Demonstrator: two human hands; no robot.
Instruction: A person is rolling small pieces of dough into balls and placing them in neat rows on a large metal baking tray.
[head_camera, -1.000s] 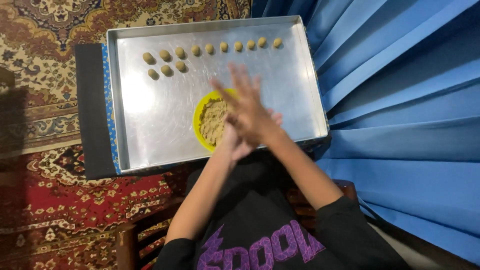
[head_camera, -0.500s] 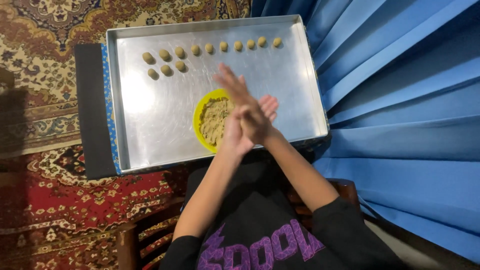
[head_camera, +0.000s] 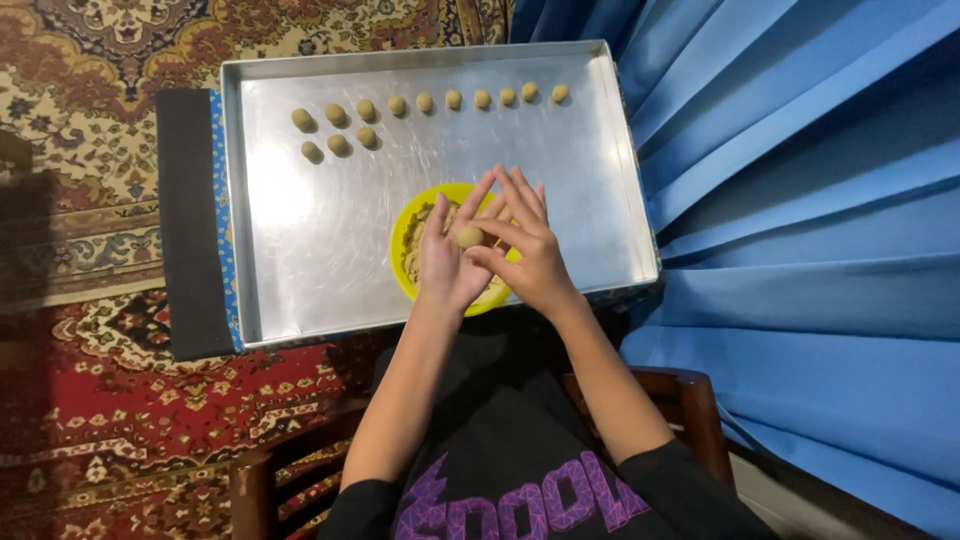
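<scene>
Dough ball (head_camera: 468, 237) sits between both hands, left hand (head_camera: 447, 258) cupped open beneath, right hand (head_camera: 528, 250) flat against it, above the yellow bowl (head_camera: 412, 228). Rolling looks underway; finished balls (head_camera: 427, 102) line the tray (head_camera: 300, 260) beyond, so placing there seems next.

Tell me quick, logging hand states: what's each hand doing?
Left hand: open, dough ball on its palm.
Right hand: open, fingers touching the ball.

We are seeing a shiny, smooth metal tray (head_camera: 300, 260), a glossy yellow plastic bowl (head_camera: 405, 235), soft matt dough balls (head_camera: 395, 105), a woolly carpet (head_camera: 100, 420), smooth blue cloth (head_camera: 800, 250) and a polished wooden chair (head_camera: 690, 400).
</scene>
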